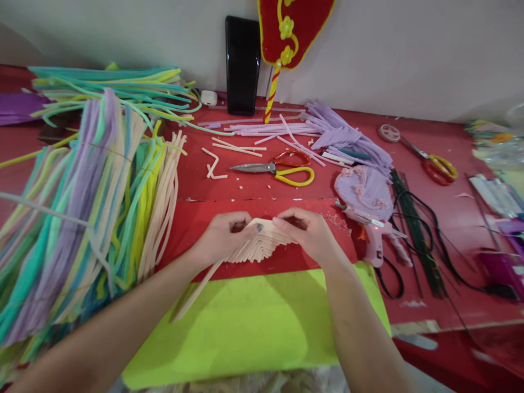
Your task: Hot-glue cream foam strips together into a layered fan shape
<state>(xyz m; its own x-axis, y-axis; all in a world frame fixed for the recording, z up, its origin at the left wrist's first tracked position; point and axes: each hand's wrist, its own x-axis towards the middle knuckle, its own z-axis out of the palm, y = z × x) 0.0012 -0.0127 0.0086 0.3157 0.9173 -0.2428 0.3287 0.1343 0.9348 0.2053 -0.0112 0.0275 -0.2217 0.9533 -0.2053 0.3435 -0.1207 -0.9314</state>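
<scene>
Between my hands is a cream fan-shaped piece (262, 243) made of pipe cleaners laid side by side in a chevron. My left hand (229, 234) pinches its upper left part, thumb on top. At its upper right edge, my right hand (305, 232) grips it between thumb and fingers. A few long cream pipe cleaners (195, 297) stick out below my left hand over the lime green mat (245, 333). Beyond my hands lie scissors (272, 167) with one red and one yellow handle, beside bent cream offcuts (213, 164).
Bundles of coloured pipe cleaners (82, 207) fill the left side. Lilac pipe cleaners (347, 131), a lilac fan piece (362, 191), a pink glue gun (374, 240) with its cord and more scissors (436, 164) lie right. A phone (243, 65) leans on the wall beside a red ornament (295, 33).
</scene>
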